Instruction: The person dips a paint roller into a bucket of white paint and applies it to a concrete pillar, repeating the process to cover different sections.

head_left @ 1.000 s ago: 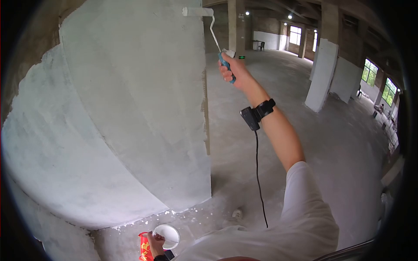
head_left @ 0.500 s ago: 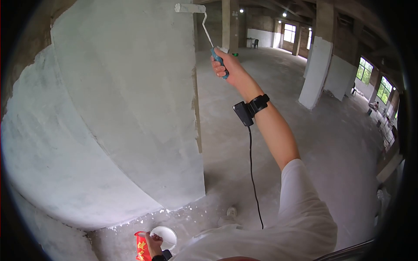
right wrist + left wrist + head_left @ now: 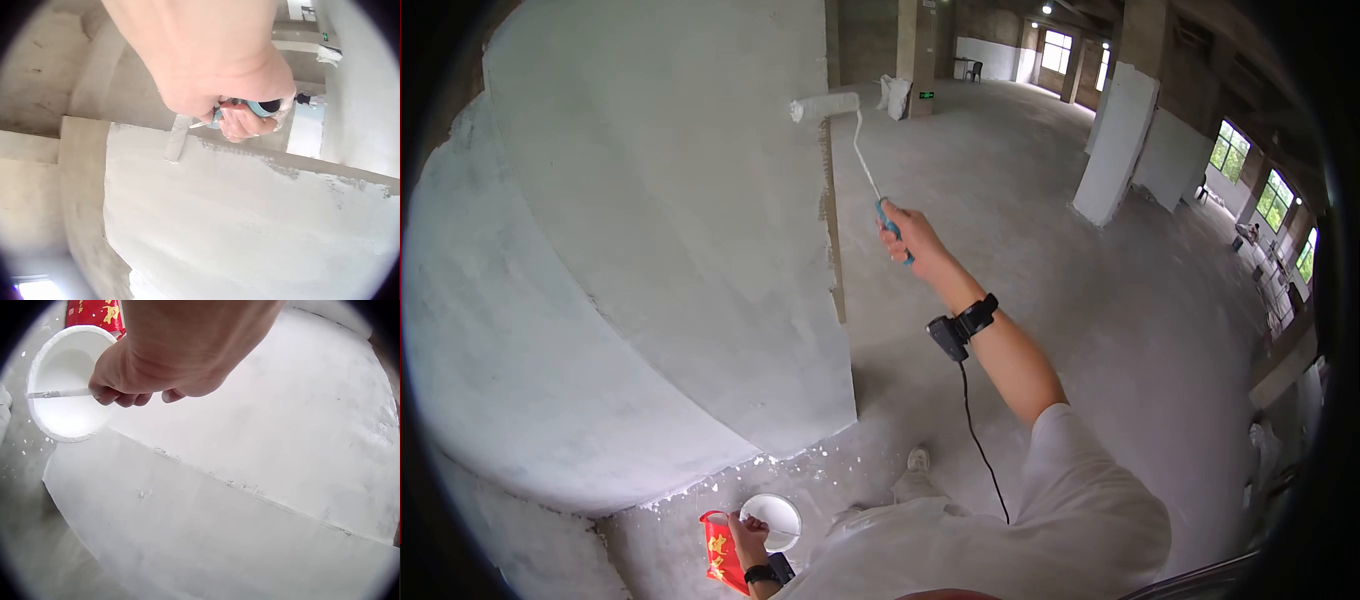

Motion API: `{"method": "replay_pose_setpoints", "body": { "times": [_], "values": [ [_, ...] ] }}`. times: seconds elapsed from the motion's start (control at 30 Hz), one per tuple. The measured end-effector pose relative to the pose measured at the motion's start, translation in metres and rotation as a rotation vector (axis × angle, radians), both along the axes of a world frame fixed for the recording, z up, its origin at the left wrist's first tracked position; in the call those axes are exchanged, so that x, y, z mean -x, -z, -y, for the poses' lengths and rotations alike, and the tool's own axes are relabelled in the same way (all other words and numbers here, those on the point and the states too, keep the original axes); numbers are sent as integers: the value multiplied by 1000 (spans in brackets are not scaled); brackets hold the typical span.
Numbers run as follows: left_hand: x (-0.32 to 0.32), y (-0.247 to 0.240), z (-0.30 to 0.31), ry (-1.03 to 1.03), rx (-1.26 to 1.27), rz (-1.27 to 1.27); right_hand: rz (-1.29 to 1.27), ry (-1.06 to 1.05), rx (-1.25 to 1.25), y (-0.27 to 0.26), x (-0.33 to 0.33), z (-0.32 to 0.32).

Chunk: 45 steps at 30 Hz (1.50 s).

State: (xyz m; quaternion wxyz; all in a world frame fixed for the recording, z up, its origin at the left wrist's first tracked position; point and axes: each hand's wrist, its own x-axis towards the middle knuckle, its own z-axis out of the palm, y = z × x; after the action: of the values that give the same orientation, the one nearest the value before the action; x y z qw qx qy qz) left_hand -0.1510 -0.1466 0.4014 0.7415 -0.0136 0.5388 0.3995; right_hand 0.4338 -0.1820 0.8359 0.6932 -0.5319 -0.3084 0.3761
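Note:
My right hand [image 3: 913, 237] grips the blue handle [image 3: 883, 212] of a paint roller, arm stretched forward. The white roller sleeve [image 3: 828, 105] lies across the right edge of the grey-white wall [image 3: 670, 200]; in the right wrist view the sleeve [image 3: 178, 140] overlaps the wall's painted face. Low at my left side, my left hand [image 3: 750, 538] has its fingers curled round the pale handle [image 3: 59, 394] that spans a white bucket [image 3: 37, 356]. White paint [image 3: 65, 415] shows inside the bucket. A red item with gold characters [image 3: 718, 555] is right beside it.
White splashes [image 3: 765, 460] dot the floor along the wall's foot. A black cable [image 3: 970, 410] hangs from the right wrist camera [image 3: 947, 337]. Beyond the wall edge stand a half-white pillar [image 3: 1115, 145], a white sack [image 3: 894, 97] and a far chair [image 3: 975, 71].
My right hand has come down with the paint roller, its sleeve dropping from near the top of the view along the wall edge. The left hand keeps its hold on the bucket's handle.

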Motion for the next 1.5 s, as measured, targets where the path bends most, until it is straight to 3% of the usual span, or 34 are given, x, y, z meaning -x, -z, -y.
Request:
{"method": "replay_pose_setpoints", "body": {
  "times": [0.3, 0.5, 0.8, 1.07, 1.43, 1.5],
  "values": [
    [-18, 23, -10, 28, 117, -70, -80, -17, 115, 60, 12, 23],
    [-28, 20, -14, 71, 107, -62, 1, 63, 136, 62, 32, 31],
    [-36, 3, -20, 87, 76, -20, -23, 81, 74, 33, 45, 29],
    [-42, -13, -28, 107, 124, -39, -90, 77, 137, 63, 28, 22],
    [-60, -75, -17, 106, 98, -100, -192, 49, 256, 117, 13, 24],
    [-56, -65, -20, 109, 141, -135, -209, 48, 267, 128, 11, 25]
  ]
}}
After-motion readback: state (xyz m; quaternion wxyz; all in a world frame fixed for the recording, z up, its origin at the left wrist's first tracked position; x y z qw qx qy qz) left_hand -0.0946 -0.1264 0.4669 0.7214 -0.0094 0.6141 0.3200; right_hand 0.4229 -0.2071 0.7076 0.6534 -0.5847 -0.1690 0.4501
